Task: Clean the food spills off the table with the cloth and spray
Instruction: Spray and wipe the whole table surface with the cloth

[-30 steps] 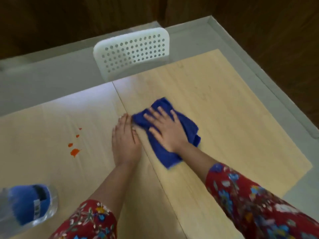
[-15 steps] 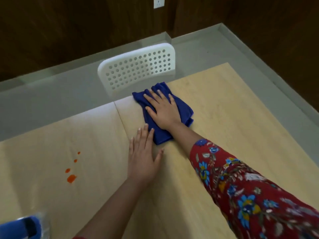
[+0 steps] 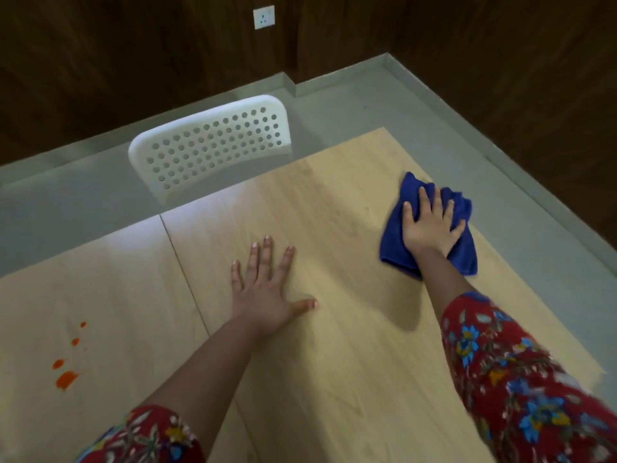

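A crumpled blue cloth (image 3: 394,243) lies near the far right corner of the light wooden table (image 3: 350,345). My right hand (image 3: 429,225) presses flat on top of the cloth with fingers spread. My left hand (image 3: 267,289) rests palm down on the bare table near the middle, fingers apart, holding nothing. Several orange food spills (image 3: 66,379) mark the table at the left, well away from both hands. The spray bottle is out of view.
A white perforated chair back (image 3: 210,145) stands against the table's far edge. A seam (image 3: 187,279) runs between two tabletop panels. Grey floor (image 3: 417,105) and dark wood walls surround the table; the right table edge is close to the cloth.
My right hand has slid the cloth from the far edge near the chair over to the right side of the table. My left hand stays flat. The spray bottle has left the view.
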